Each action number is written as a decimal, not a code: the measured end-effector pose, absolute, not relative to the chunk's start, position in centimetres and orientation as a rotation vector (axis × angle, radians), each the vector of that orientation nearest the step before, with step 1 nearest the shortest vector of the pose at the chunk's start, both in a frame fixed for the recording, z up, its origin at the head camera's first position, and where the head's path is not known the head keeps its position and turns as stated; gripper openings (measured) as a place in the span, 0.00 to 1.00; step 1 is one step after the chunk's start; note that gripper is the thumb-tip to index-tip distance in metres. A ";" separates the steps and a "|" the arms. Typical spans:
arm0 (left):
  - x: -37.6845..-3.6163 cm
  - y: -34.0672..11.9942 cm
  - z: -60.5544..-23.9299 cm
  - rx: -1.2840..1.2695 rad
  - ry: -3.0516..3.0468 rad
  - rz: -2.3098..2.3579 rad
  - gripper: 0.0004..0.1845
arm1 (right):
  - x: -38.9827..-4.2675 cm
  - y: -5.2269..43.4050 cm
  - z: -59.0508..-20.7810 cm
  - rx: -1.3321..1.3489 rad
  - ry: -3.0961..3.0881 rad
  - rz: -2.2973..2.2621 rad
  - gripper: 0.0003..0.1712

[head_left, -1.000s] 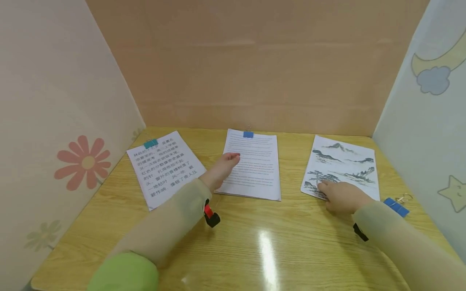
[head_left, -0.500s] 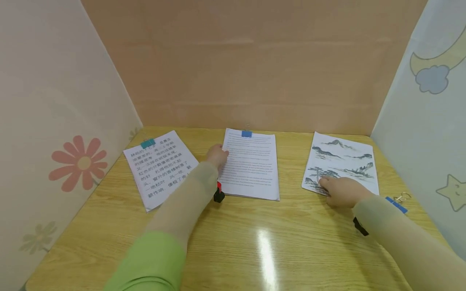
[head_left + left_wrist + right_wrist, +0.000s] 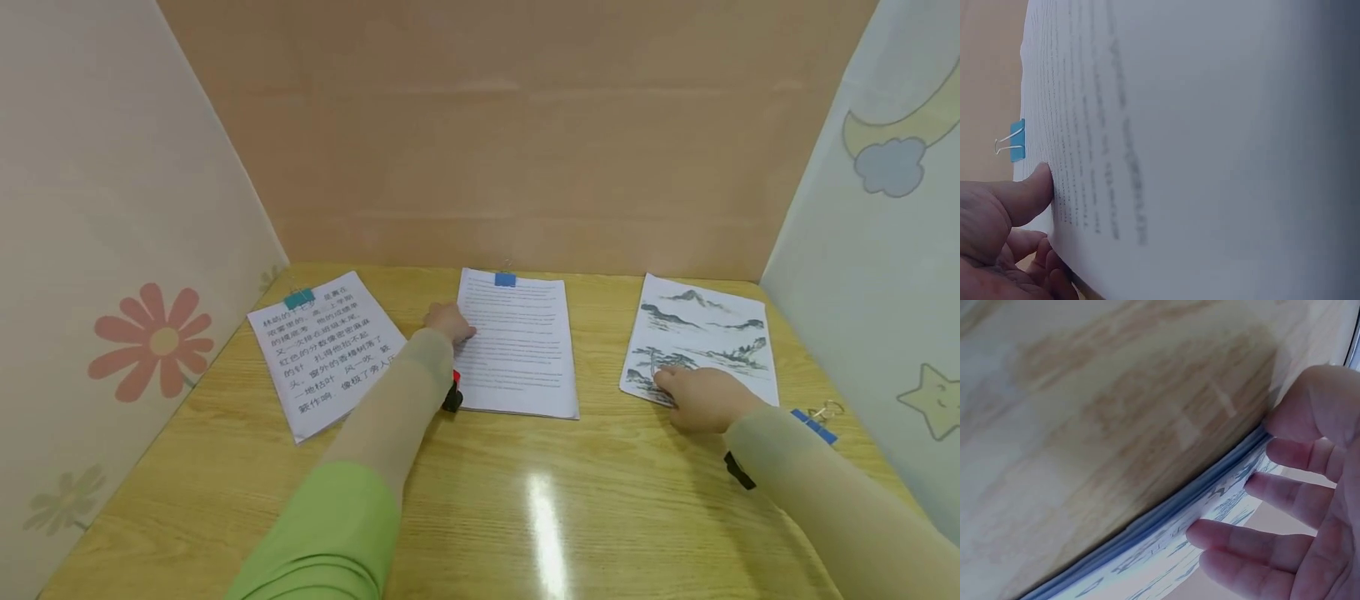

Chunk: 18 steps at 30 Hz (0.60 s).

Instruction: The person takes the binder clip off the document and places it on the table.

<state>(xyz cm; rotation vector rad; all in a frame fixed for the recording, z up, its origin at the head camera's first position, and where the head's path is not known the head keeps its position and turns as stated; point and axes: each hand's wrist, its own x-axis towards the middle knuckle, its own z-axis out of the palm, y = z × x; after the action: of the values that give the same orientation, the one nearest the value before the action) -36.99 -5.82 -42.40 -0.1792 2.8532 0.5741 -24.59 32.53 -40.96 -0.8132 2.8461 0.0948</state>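
My left hand (image 3: pixel 448 322) is at the left edge of a stack of printed sheets (image 3: pixel 517 358). In the left wrist view its thumb lies on the printed face and the other fingers curl at the edge, pinching the stack. A blue binder clip (image 3: pixel 506 279) grips this stack's top edge. My right hand (image 3: pixel 705 398) pinches the near-left edge of a stack of sheets with an ink landscape (image 3: pixel 705 325). The right wrist view shows the thumb at the layered edge and the fingers spread along the picture side. A loose blue binder clip (image 3: pixel 814 425) lies beside the right wrist.
At the left lies another stack of sheets with large printed characters (image 3: pixel 322 354), held by a teal binder clip (image 3: pixel 298 299). Decorated side walls and a brown back panel (image 3: pixel 517 142) enclose the wooden table (image 3: pixel 495 500).
My left hand has drawn back leftward from over the middle printed stack to its left edge and taken hold there. The right hand stays at the landscape stack. The head view has shifted slightly.
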 end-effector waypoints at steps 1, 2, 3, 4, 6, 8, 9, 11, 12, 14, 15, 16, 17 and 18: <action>-36.9 -5.8 -42.4 -0.165 2.854 0.550 0.30 | -24.6 32.5 -40.9 -0.812 2.846 0.093 0.10; -36.8 -5.8 -42.4 -0.157 2.852 0.539 0.30 | -24.6 32.5 -40.9 -0.814 2.845 0.093 0.11; -36.7 -5.7 -42.4 -0.155 2.848 0.544 0.30 | -24.6 32.5 -40.9 -0.817 2.844 0.093 0.11; -36.4 -5.7 -42.3 -0.154 2.842 0.553 0.30 | -24.6 32.5 -40.9 -0.810 2.842 0.096 0.12; -35.9 -5.6 -42.3 -0.145 2.834 0.555 0.29 | -24.7 32.5 -40.9 -0.811 2.839 0.107 0.13; -35.3 -5.4 -42.3 -0.132 2.827 0.557 0.29 | -24.7 32.6 -40.9 -0.807 2.834 0.111 0.15; -34.9 -5.3 -42.4 -0.120 2.825 0.553 0.29 | -24.8 32.6 -40.9 -0.801 2.830 0.112 0.15; -34.2 -5.1 -42.5 -0.099 2.820 0.551 0.29 | -24.9 32.7 -40.8 -0.792 2.825 0.116 0.15; -33.8 -5.1 -42.5 -0.094 2.810 0.570 0.30 | -24.9 32.7 -40.8 -0.789 2.822 0.112 0.14; -33.1 -5.0 -42.6 -0.087 2.792 0.623 0.33 | -25.0 32.7 -40.8 -0.781 2.811 0.110 0.14; -32.7 -5.0 -42.7 -0.076 2.788 0.640 0.35 | -25.0 32.7 -40.8 -0.778 2.807 0.114 0.14; -32.3 -5.0 -42.9 -0.066 2.782 0.655 0.37 | -25.1 32.7 -40.7 -0.767 2.801 0.115 0.14; -32.0 -5.1 -43.0 -0.055 2.778 0.665 0.38 | -25.2 32.6 -40.7 -0.757 2.795 0.116 0.13; -31.6 -5.2 -43.1 -0.033 2.778 0.659 0.39 | -25.3 32.4 -40.6 -0.743 2.787 0.117 0.13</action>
<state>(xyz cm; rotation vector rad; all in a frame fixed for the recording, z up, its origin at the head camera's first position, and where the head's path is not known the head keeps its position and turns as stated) -31.57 -5.19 -43.08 -0.0334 2.7782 0.6594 -25.26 32.41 -40.63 -0.7433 2.7870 0.1169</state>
